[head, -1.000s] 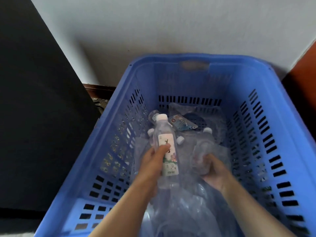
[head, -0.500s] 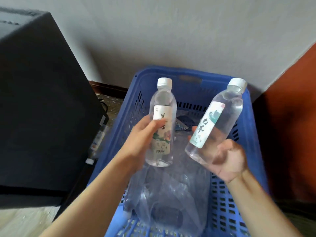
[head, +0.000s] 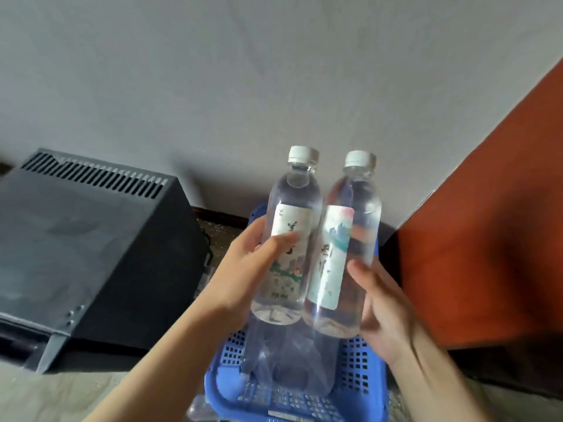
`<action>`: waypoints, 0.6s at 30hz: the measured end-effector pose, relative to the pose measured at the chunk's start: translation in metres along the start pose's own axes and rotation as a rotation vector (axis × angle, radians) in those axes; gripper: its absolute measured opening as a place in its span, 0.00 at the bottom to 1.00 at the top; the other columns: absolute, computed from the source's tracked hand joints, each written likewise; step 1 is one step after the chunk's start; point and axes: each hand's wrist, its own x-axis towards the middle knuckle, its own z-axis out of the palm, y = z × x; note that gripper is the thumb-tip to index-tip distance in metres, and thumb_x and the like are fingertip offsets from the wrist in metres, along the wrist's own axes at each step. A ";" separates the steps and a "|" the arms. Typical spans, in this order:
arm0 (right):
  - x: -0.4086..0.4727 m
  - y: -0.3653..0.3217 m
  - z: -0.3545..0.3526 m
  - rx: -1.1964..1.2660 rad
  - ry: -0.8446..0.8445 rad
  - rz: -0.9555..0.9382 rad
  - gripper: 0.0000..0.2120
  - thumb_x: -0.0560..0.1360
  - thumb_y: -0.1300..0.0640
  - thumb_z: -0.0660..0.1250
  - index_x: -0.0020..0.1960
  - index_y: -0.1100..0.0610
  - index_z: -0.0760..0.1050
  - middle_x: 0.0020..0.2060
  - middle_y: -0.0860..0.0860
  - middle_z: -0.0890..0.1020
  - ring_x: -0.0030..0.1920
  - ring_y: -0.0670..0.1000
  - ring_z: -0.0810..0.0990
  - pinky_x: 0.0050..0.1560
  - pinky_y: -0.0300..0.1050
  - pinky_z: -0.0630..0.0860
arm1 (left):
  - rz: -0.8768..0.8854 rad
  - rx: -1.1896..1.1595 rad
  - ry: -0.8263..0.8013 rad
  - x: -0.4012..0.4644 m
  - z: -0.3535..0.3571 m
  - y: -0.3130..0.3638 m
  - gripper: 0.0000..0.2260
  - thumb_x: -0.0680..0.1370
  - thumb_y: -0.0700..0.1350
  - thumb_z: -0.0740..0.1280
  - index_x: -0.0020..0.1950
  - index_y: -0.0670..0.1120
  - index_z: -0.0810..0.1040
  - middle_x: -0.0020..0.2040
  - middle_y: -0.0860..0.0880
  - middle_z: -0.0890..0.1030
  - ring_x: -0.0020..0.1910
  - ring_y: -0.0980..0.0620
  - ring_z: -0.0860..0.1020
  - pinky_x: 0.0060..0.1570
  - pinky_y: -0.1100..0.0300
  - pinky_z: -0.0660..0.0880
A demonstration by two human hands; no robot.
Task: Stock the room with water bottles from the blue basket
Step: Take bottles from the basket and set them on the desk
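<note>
**Two bottles held side by side above the basket**

The left hand (head: 243, 275) is wrapped around the left bottle (head: 289, 239), thumb across its white label, fingers hidden behind it. The right hand (head: 384, 312) is clamped on the right bottle (head: 344, 248), thumb on its lower side, the remaining fingers out of sight behind the clear plastic. Both bottles stand nearly upright with white caps on top, and their sides touch or nearly touch; the contact line is hard to read through the glare.

Directly below the hands sits the blue basket (head: 362, 376). Only its near wall, near rim and a sliver of its far rim behind the left bottle show; the bottles and hands cover most of its inside. Crumpled clear plastic wrap (head: 289, 360) fills what can be seen, and whether more bottles lie within it cannot be told.

Left of the left hand stands a dark grey box (head: 91, 251) with a slotted vent along its top back edge, its corner close beside the basket. Right of the right hand a red-brown panel (head: 487, 223) rises close by, cut off by the picture edge. Above and beyond the caps the grey wall (head: 274, 86) is bare, leaving open room upward. The label print is blurred. Both forearms run off the bottom edge.
</note>
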 end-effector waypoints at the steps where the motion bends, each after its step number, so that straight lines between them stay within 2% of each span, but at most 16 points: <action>1: -0.008 -0.017 0.013 -0.050 0.052 -0.015 0.26 0.61 0.56 0.78 0.57 0.52 0.76 0.43 0.48 0.87 0.49 0.55 0.84 0.36 0.41 0.81 | 0.005 -0.004 0.002 -0.008 0.003 0.020 0.17 0.66 0.49 0.69 0.54 0.48 0.79 0.49 0.41 0.84 0.45 0.45 0.83 0.46 0.46 0.79; 3: -0.028 -0.050 0.042 -0.095 0.086 -0.024 0.26 0.61 0.57 0.76 0.57 0.48 0.74 0.43 0.47 0.87 0.49 0.55 0.84 0.37 0.41 0.81 | 0.020 0.007 -0.008 -0.026 0.011 0.059 0.19 0.65 0.51 0.69 0.55 0.49 0.79 0.49 0.42 0.85 0.47 0.44 0.83 0.48 0.46 0.79; 6: -0.062 -0.088 0.085 -0.087 0.052 -0.010 0.33 0.49 0.49 0.80 0.53 0.41 0.77 0.48 0.49 0.86 0.48 0.49 0.85 0.36 0.43 0.81 | 0.032 0.012 0.005 -0.051 0.028 0.114 0.17 0.67 0.51 0.68 0.54 0.49 0.79 0.50 0.41 0.84 0.51 0.40 0.82 0.49 0.45 0.79; 9: -0.081 -0.116 0.110 -0.105 0.058 -0.095 0.42 0.48 0.44 0.82 0.61 0.42 0.73 0.56 0.55 0.83 0.55 0.54 0.83 0.42 0.49 0.82 | 0.055 0.054 0.010 -0.067 0.048 0.161 0.16 0.69 0.53 0.65 0.55 0.50 0.77 0.51 0.42 0.83 0.50 0.42 0.83 0.48 0.48 0.80; 10: -0.086 -0.128 0.117 -0.115 0.085 -0.113 0.46 0.46 0.44 0.83 0.62 0.44 0.72 0.55 0.55 0.83 0.54 0.55 0.83 0.41 0.50 0.82 | 0.081 0.071 0.020 -0.071 0.055 0.175 0.16 0.70 0.53 0.65 0.55 0.50 0.77 0.51 0.43 0.83 0.49 0.44 0.83 0.46 0.51 0.80; 11: -0.089 -0.139 0.121 -0.130 0.094 -0.123 0.45 0.44 0.45 0.83 0.61 0.43 0.73 0.54 0.54 0.84 0.52 0.54 0.84 0.38 0.49 0.82 | 0.109 0.081 0.039 -0.075 0.061 0.188 0.15 0.71 0.53 0.65 0.56 0.50 0.76 0.51 0.44 0.83 0.48 0.47 0.83 0.44 0.56 0.81; 12: -0.093 -0.152 0.126 -0.152 0.076 -0.124 0.41 0.45 0.46 0.83 0.57 0.42 0.75 0.51 0.52 0.85 0.49 0.52 0.85 0.36 0.47 0.81 | 0.133 0.083 0.063 -0.080 0.066 0.201 0.15 0.72 0.54 0.66 0.56 0.50 0.76 0.51 0.45 0.83 0.47 0.49 0.83 0.41 0.59 0.80; 14: -0.100 -0.180 0.139 -0.174 -0.026 -0.124 0.36 0.45 0.46 0.82 0.52 0.43 0.78 0.48 0.52 0.86 0.46 0.51 0.86 0.33 0.45 0.81 | 0.165 0.075 0.112 -0.091 0.076 0.224 0.17 0.69 0.55 0.65 0.57 0.52 0.76 0.51 0.46 0.83 0.49 0.48 0.83 0.42 0.58 0.80; 16: -0.107 -0.204 0.152 -0.204 -0.136 -0.123 0.40 0.43 0.42 0.82 0.54 0.46 0.78 0.47 0.53 0.86 0.46 0.53 0.86 0.35 0.45 0.81 | 0.180 0.048 0.172 -0.108 0.081 0.244 0.16 0.69 0.55 0.65 0.56 0.53 0.76 0.50 0.46 0.84 0.48 0.47 0.83 0.43 0.54 0.80; 18: -0.111 -0.219 0.164 -0.268 -0.228 -0.129 0.42 0.47 0.41 0.81 0.58 0.50 0.76 0.50 0.55 0.85 0.50 0.55 0.84 0.40 0.46 0.81 | 0.188 0.026 0.233 -0.123 0.081 0.260 0.15 0.71 0.54 0.66 0.55 0.51 0.76 0.50 0.44 0.84 0.48 0.45 0.83 0.45 0.48 0.80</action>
